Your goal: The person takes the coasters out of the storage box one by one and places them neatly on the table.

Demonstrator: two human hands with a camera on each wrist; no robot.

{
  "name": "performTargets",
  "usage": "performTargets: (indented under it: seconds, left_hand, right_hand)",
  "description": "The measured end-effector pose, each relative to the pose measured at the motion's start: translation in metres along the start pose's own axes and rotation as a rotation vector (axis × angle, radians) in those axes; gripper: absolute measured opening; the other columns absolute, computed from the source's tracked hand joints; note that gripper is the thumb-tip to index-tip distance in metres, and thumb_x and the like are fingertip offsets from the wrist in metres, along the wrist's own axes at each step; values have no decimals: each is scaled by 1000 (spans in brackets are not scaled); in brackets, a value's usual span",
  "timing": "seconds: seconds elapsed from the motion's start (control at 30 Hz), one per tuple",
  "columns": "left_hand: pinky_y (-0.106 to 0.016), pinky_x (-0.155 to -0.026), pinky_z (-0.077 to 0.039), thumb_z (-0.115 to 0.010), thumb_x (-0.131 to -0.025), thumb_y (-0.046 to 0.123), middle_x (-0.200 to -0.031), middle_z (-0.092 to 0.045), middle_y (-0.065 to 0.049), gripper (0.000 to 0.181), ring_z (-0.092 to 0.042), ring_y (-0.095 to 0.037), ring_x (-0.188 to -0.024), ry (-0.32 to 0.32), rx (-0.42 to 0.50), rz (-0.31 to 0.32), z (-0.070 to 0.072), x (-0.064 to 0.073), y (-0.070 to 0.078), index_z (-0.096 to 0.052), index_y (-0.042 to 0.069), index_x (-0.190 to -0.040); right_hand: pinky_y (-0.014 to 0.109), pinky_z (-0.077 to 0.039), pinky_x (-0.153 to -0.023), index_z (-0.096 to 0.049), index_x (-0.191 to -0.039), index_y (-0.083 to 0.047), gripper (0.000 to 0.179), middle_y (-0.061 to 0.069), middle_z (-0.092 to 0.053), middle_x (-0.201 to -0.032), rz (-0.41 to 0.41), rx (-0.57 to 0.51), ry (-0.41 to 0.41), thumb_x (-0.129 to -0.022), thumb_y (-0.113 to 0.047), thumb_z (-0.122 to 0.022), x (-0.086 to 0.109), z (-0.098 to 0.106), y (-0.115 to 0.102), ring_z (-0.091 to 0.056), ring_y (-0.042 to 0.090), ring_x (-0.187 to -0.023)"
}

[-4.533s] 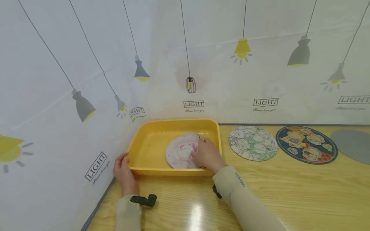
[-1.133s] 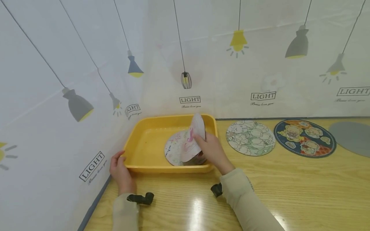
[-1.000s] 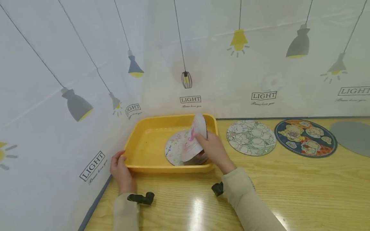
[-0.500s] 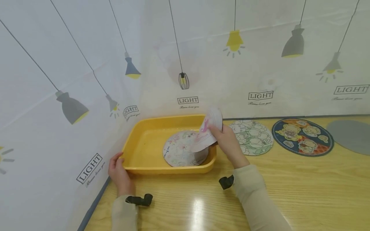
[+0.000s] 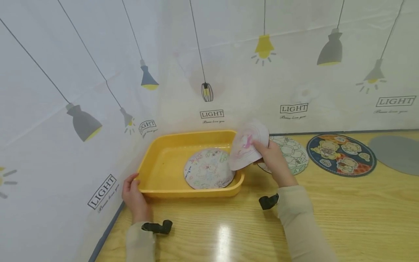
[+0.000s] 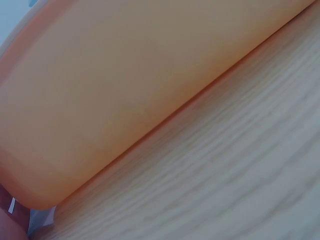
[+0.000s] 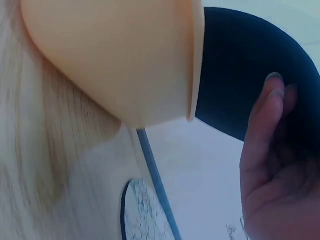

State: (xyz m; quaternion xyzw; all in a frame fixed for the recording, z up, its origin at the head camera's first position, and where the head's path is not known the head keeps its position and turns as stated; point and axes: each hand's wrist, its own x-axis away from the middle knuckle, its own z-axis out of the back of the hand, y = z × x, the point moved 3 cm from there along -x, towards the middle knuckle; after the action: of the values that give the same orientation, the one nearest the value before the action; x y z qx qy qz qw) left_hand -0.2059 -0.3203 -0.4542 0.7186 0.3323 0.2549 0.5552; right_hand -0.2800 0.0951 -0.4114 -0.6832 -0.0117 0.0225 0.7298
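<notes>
Pink print is brightening the held white disc (image 5: pixel 242 154), its back showing black! Yellow is colouring the tray (image 5: pixel 162 169), and multicoloured doodles are covering the whitish disc inside (image 5: pixel 209 169)!

Smooth plastic tray (image 5: pixel 160 163) – glossy wooden table (image 5: pixel 193 222)

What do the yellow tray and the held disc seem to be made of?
Yellow tray: probably moulded plastic, slightly glossy, given its rounded corners and soft highlights. Held disc: perhaps rubber with a printed face; its back looks dark and matte.
</notes>
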Motion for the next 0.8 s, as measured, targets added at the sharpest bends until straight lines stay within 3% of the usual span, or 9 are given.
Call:
performTargets:
  seconds: [0.17, 0.47, 0.6, 0.8]
  left_hand:
    - [-29, -84, -37, -46, -84, 6, -113, -51, -2, 24, -47, -17, -100, 2, -7, 10, 1, 0, 0, -59, 6, -104]
    - [-28, -84, -37, -46, -85, 6, -114, -51, -2, 24, -47, -16, -101, 2, -11, 9, 1, 0, 1, -59, 6, -104]
    - [-28, -86, -36, -46, -85, 7, -115, -51, -2, 24, -46, -17, -102, 0, -12, 18, 2, 1, 1, -59, 5, -106]
    - [-27, -85, -36, -45, -85, 6, -114, -51, -2, 25, -46, -16, -102, -6, -19, 13, -1, 2, 2, -59, 5, -106]
  right_hand:
    - [35, -50, -59, -54, -105, 1, 45, 3, -62, -74, -37, -11, 16, -87, -41, -51, 0, 12, 7, -57, 15, -58]
    - [22, -37, -42, -49, -98, 0, 38, 1, -51, -59, -207, 61, -36, -90, -37, -46, 1, 25, 21, -42, 8, -43]
    - [21, -37, -43, -47, -103, -1, 36, 0, -52, -61, -230, 0, -79, -91, -35, -46, 1, 25, 28, -43, 7, -44]
    - [22, -31, -42, -49, -96, -3, 29, -4, -44, -52, -257, -105, -100, -91, -31, -48, -2, 26, 46, -36, 7, -43]
